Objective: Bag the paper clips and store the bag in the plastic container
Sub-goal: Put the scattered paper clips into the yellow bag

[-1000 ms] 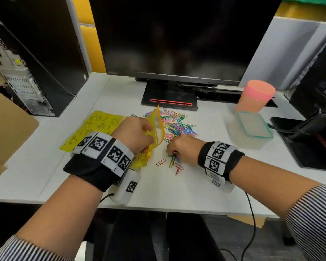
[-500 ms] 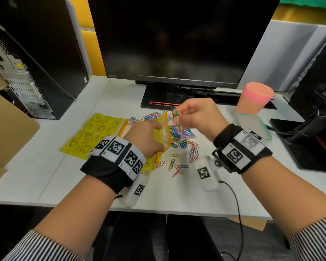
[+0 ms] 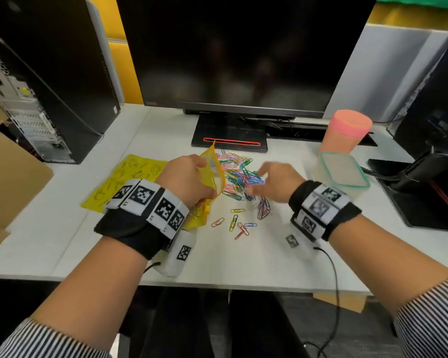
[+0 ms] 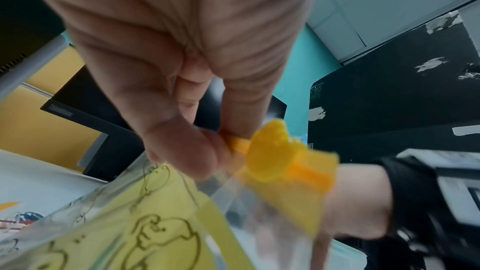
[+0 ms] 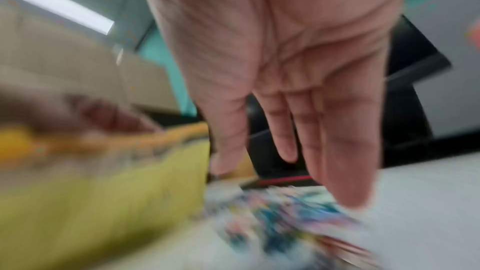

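- A few loose coloured wire paper clips (image 3: 237, 223) are seen lying on the near part of the white desk (image 3: 243, 264), apart from the main heap.
- The yellow-edged clear zip bag (image 3: 212, 174) is pinched at its rim by the left hand (image 3: 185, 179); its mouth is held open and upright, facing the heap. The yellow slider is visible in the wrist view.
- The right hand (image 3: 274, 180), raised at the bag mouth with a clip half a second ago, is now lowered over the heap of coloured paper clips (image 3: 239, 177), fingers spread and nothing held; it is blurred by motion.
- A clip is judged to have been dropped in, and another pick-up is being started; most clips are still unbagged.
- The clear plastic container with the green-rimmed lid (image 3: 343, 169) is left shut, further right, beside a pink cup (image 3: 345, 135).
- A spare yellow printed bag (image 3: 124, 182) lies flat on the left.
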